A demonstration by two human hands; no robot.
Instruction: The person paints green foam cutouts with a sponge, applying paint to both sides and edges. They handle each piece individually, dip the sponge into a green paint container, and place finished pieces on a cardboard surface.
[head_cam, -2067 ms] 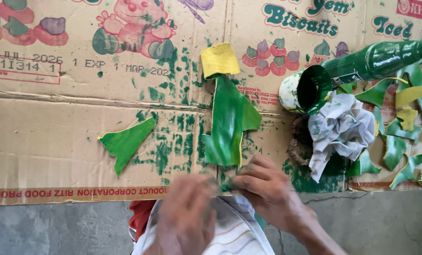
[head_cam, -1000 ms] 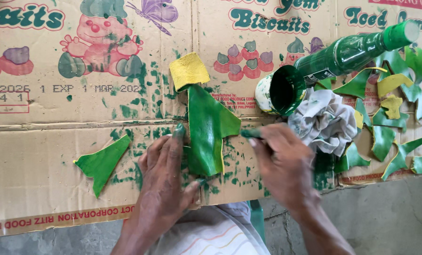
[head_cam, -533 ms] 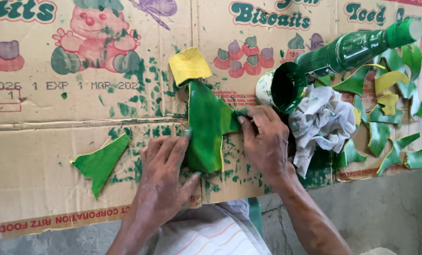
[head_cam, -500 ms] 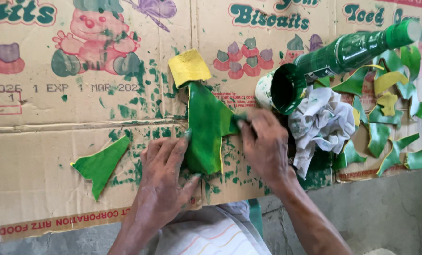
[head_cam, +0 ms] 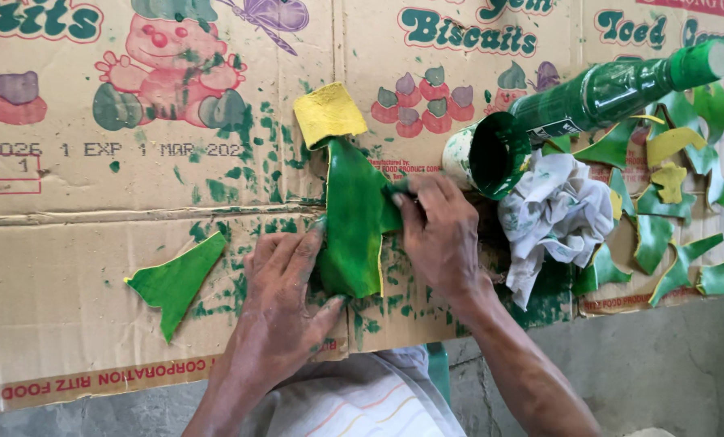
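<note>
A long piece painted glossy green [head_cam: 354, 218], its top end still yellow [head_cam: 328, 113], lies on flattened cardboard [head_cam: 70, 243]. My left hand [head_cam: 281, 299] lies flat with spread fingers and pins the piece's lower left edge. My right hand [head_cam: 443, 235] is at the piece's right edge, fingers pinched on a small dark brush whose tip touches the green surface. Most of the brush is hidden by the fingers.
A small green triangular piece [head_cam: 176, 279] lies to the left. To the right are a cup of green paint [head_cam: 487, 154], a green bottle on its side [head_cam: 613, 89], a crumpled white cloth [head_cam: 556, 214] and several green and yellow cut pieces [head_cam: 669, 202]. Grey concrete floor [head_cam: 661, 364] lies below.
My hands moved up from the cardboard's near edge onto the green piece. The left hand now presses it down, and the right hand has worked along its right edge.
</note>
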